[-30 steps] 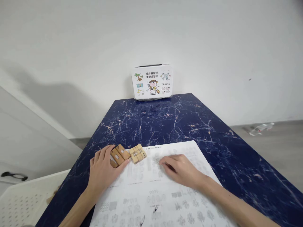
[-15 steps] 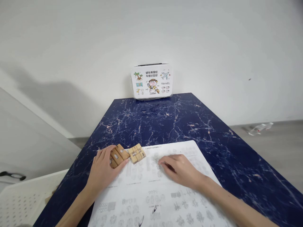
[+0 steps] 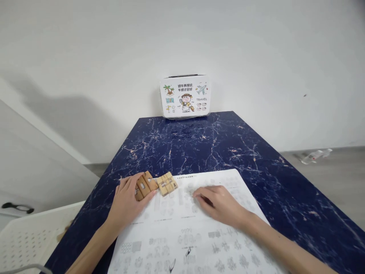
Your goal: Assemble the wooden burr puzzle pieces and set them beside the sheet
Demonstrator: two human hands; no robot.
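Observation:
My left hand (image 3: 128,199) curls around several brown wooden puzzle pieces (image 3: 145,186), notched and marked with dark numbers, lying side by side at the sheet's upper left edge. Its fingers hide part of them. Just right of these, touching or nearly so, sits a lighter block of interlocking wooden pieces (image 3: 167,184) with a "3" on it. My right hand (image 3: 218,203) rests on the printed paper sheet (image 3: 173,243), its fingers curled and the fingertips down among small diagrams. No object shows in it.
The sheet lies on a dark blue marbled table (image 3: 182,144). A white cartoon-printed case (image 3: 185,97) stands at the table's far end against the wall. A white perforated basket (image 3: 25,239) is low at the left. Clear plastic bottles (image 3: 316,156) lie on the floor at right.
The whole view has shifted slightly. Both hands keep nearly the same places, the left around the wooden pieces and the right on the sheet.

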